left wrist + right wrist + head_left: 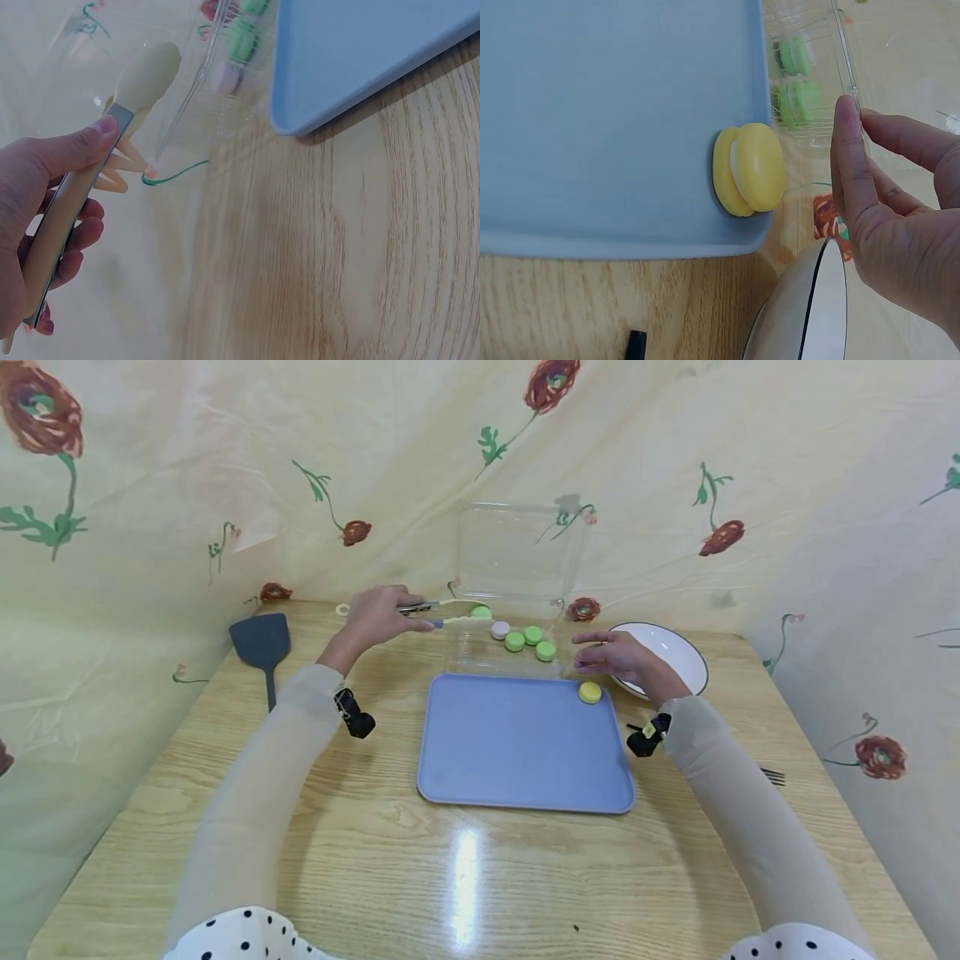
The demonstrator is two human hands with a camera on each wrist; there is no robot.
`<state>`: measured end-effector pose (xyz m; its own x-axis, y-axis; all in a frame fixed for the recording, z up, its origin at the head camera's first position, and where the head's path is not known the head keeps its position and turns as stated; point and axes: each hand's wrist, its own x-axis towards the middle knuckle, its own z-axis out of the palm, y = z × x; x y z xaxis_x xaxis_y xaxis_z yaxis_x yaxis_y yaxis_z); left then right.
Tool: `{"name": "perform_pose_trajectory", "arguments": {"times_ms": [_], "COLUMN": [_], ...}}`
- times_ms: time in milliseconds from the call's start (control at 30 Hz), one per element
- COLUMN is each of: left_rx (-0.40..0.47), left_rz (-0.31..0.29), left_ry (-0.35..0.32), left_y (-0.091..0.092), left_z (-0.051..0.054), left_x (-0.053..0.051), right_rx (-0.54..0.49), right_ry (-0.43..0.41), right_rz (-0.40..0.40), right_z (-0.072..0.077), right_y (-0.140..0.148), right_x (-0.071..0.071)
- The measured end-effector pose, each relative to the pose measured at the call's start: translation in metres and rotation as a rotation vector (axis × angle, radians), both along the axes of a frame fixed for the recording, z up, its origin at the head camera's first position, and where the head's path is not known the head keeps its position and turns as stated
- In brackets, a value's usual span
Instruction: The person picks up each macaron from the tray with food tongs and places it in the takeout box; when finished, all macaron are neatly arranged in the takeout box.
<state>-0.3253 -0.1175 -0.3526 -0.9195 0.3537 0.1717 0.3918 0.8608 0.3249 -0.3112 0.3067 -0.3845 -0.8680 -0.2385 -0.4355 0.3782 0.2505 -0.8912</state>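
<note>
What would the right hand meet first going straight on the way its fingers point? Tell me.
The nearest side of the clear box, most likely, with a green macaron beyond it. In the right wrist view, the right hand overlaps the box's rim, but contact is unclear.

Table in front of me: light wood-grain top (375,877). Directly on it: blue rectangular tray (525,743) mid-table, clear plastic lidded box (472,647) just behind, round white dark-rimmed bowl (671,652) to my right, dark flat-bladed spatula (261,639) left, grey fork (772,777) far right, partly hidden.
</note>
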Motion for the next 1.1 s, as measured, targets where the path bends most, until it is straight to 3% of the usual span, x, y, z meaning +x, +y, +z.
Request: {"name": "perform_pose_trajectory", "arguments": {"times_ms": [433, 1100], "left_rx": [-0.098, -0.164], "left_rz": [-0.023, -0.042], "left_ry": [-0.045, -0.061], "left_y": [0.009, 0.015], "left_z": [0.002, 0.002], "left_x": [-0.005, -0.011], "right_rx": [-0.009, -0.012], "right_ry": [0.006, 0.000], "right_rz": [0.005, 0.003], "right_z": [-0.001, -0.001], "right_y": [0.000, 0.001], "right_x": [0.001, 0.001]}}
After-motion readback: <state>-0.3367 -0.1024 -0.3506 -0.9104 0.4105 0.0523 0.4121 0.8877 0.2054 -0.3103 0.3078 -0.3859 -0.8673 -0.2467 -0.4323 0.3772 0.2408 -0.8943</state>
